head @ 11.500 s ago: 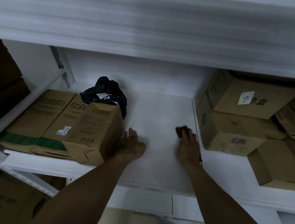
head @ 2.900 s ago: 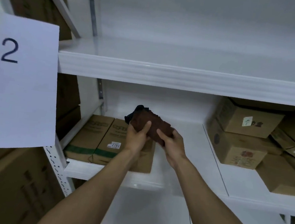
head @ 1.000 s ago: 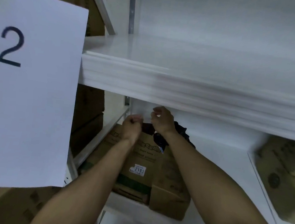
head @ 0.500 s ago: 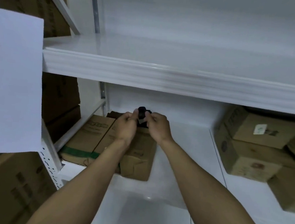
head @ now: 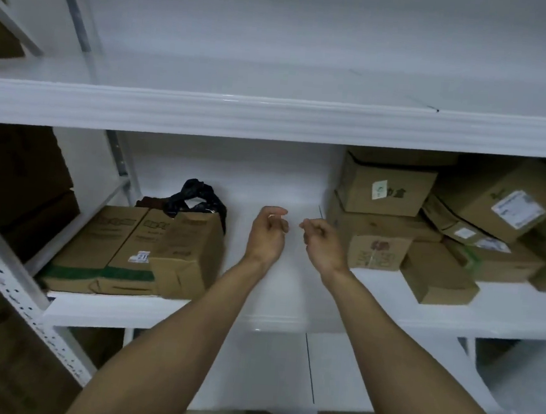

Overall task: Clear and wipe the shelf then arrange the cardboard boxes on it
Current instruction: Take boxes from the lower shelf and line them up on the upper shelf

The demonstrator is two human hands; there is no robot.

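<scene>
The white middle shelf (head: pixel 266 317) has a bare stretch in its centre. My left hand (head: pixel 268 232) and my right hand (head: pixel 323 241) hover side by side above that stretch, fingers loosely curled, holding nothing. At the shelf's left lie flat cardboard boxes (head: pixel 105 249) with one upright box (head: pixel 189 252) beside them. The brown cloth (head: pixel 151 203) rests behind them on the boxes, next to a black plastic bag (head: pixel 200 198). A pile of cardboard boxes (head: pixel 384 222) fills the shelf's right side.
The upper shelf (head: pixel 272 118) juts out above my hands. A perforated white upright (head: pixel 28 315) stands at the left, with dark boxes (head: pixel 19 180) in the neighbouring bay. A lower white shelf (head: pixel 268 370) lies under my forearms.
Both hands let go of the brown cloth on top of the left boxes and moved right, over the bare middle of the shelf. The view shifted right.
</scene>
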